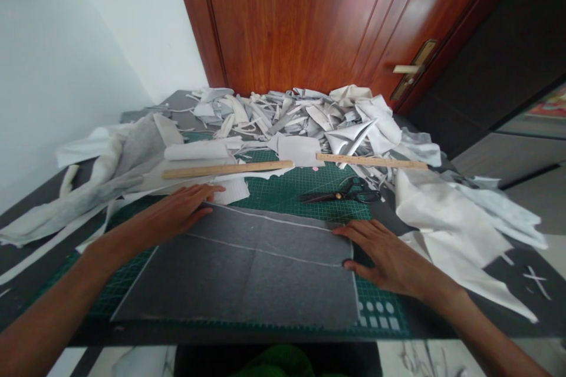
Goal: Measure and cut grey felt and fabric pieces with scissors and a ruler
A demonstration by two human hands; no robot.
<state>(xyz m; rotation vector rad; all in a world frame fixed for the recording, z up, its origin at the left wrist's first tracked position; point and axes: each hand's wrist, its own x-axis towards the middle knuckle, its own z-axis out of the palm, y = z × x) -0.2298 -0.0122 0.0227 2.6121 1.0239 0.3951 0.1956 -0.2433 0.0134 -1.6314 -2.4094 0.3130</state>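
A grey sheet of fabric point(252, 288) with pale lines across its upper part lies flat on the green cutting mat point(274, 188). My left hand point(188, 206) rests at its upper left corner, fingers stretched out. At the upper right corner, my right hand point(375, 250) touches the edge, thumb apart from the fingers. Black scissors point(340, 194) lie on the mat just beyond the sheet, nearer my right hand. One wooden ruler point(225, 169) lies past my left hand, and a second wooden ruler point(371, 161) lies farther right.
A heap of white and grey scraps point(296, 115) covers the table's far side, before a wooden door point(292, 17). Loose white cloth point(446, 218) spreads at the right. Rolled pale material point(106, 165) lies at the left beside a white wall point(110, 12).
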